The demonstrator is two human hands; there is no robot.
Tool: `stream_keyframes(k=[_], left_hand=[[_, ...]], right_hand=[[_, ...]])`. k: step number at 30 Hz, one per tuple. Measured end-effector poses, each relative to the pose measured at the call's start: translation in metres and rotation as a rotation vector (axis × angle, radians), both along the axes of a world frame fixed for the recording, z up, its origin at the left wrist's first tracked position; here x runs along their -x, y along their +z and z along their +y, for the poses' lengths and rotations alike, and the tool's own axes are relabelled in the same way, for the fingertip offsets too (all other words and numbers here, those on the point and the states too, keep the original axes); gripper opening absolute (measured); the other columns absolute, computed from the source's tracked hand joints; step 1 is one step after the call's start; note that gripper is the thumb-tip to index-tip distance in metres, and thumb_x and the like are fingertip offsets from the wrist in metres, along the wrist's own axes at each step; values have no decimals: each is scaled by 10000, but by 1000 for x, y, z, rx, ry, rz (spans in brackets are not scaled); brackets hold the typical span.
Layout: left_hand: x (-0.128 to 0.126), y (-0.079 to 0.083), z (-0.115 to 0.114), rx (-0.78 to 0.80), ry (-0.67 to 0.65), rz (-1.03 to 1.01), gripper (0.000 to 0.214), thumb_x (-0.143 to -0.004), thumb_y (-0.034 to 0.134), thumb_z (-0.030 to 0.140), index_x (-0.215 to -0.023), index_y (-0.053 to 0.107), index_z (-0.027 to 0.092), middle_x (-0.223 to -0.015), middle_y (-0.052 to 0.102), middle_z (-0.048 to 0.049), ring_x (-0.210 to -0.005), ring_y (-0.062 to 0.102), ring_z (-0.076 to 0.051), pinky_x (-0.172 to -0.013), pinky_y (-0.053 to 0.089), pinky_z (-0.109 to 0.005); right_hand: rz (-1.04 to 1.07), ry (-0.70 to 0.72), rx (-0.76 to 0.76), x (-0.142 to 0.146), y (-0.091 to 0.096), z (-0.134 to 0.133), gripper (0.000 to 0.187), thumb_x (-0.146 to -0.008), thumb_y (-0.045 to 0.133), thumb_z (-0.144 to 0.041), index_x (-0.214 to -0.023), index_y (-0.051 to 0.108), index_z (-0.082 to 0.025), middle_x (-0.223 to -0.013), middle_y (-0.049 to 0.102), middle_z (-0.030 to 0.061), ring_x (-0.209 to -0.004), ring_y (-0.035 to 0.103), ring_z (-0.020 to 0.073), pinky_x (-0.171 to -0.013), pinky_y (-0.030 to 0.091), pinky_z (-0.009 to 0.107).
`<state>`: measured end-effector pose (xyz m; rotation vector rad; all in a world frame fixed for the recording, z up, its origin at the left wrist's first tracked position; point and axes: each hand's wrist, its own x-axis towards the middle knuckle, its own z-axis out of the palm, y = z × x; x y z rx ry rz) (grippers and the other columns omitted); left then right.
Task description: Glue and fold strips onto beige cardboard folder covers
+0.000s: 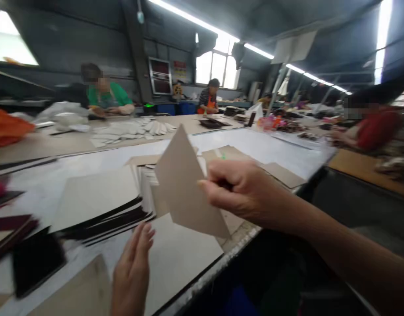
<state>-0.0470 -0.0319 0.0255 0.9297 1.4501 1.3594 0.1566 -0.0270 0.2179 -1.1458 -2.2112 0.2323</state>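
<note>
Pinched between thumb and curled fingers, a tan cardboard sheet point(185, 188) is held tilted up by my right hand point(241, 188). Beneath its lower edge lies a pale sheet point(182, 259) near the table's front edge. My left hand point(132, 267) is at the left edge of that pale sheet, fingers stretched out and holding nothing; whether it touches the sheet I cannot tell. Beyond it sits a stack of pale sheets with dark undersides point(99, 193). More tan board point(228, 153) lies flat behind my right hand.
A black piece point(39, 261) and dark red pieces point(11, 232) lie at the left. Across the table are piles of pale pieces point(132, 129) and a person in green point(111, 96). Another person wears an orange apron point(210, 103); someone with a red sleeve point(376, 127) is at the right.
</note>
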Motion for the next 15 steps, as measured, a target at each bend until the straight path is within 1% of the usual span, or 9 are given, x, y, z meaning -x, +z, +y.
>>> stream_keyframes(k=[2, 5, 10, 13, 15], left_hand=[[0, -1, -3, 56, -27, -65, 512, -753, 572, 534, -1154, 551, 217, -1168, 600, -60, -1082, 544, -213, -1004, 364, -385], [-3, -5, -5, 63, -80, -174, 531, -744, 576, 543, -1119, 573, 168, -1098, 640, -90, -1021, 586, -201, -982, 393, -361], [-2, -10, -6, 70, -69, -227, 541, -709, 615, 532, -1069, 605, 127, -1030, 664, -111, -949, 613, -199, -914, 442, -353], [3, -12, -3, 78, -51, -214, 536, -677, 645, 511, -1028, 627, 106, -944, 681, -109, -866, 620, -188, -845, 457, -334], [10, -11, -3, 93, -26, -198, 521, -648, 675, 487, -999, 640, 103, -870, 687, -93, -799, 609, -169, -796, 455, -311]], right_hand=[[82, -11, 112, -2, -9, 1, 323, -831, 476, -247, -542, 342, -191, -521, 316, -60, -472, 314, 67, -453, 245, 205], [168, -66, 200, 0, -20, 1, 355, -822, 482, -336, -520, 353, -202, -506, 323, -48, -456, 317, 81, -415, 249, 214], [242, -103, 249, 3, -35, 5, 427, -801, 510, -486, -504, 371, -212, -504, 363, -27, -452, 340, 100, -386, 252, 228], [264, -101, 248, 0, -41, 10, 433, -815, 498, -497, -511, 374, -214, -497, 342, -35, -433, 305, 95, -387, 246, 235], [243, -110, 243, -4, -46, 14, 419, -827, 490, -483, -525, 378, -215, -498, 336, -39, -430, 294, 93, -400, 252, 239]])
